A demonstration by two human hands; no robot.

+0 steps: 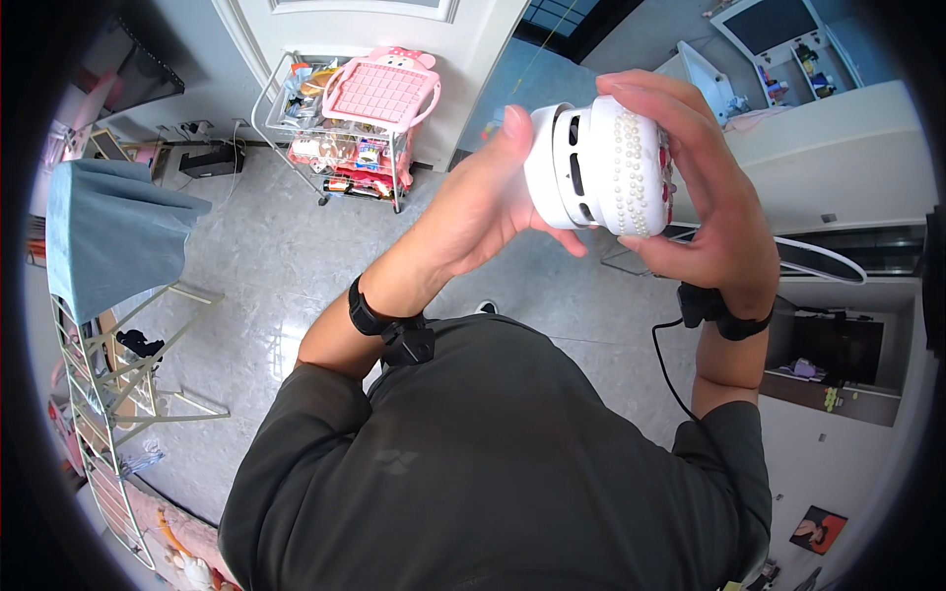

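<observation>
A white round device (pixel 601 158) with dark slots round its side is held up in front of me, tilted sideways. Rows of pearl-like beads cover the band at its right end, and some red decoration shows at the far right edge. My left hand (pixel 491 197) is closed on the smooth white base, with the thumb above and fingers partly hidden behind it. Around the beaded end curve the fingers and thumb of my right hand (pixel 719 192), gripping it from the right. Both wrists wear black straps with small boxes.
A wire cart (pixel 286 123) with packets and a pink child-sized seat (pixel 384 97) stands by the white door (pixel 471 69). To the left is a folding drying rack (pixel 103 394) draped with blue cloth (pixel 123 231). A black cable (pixel 662 364) hangs from my right wrist.
</observation>
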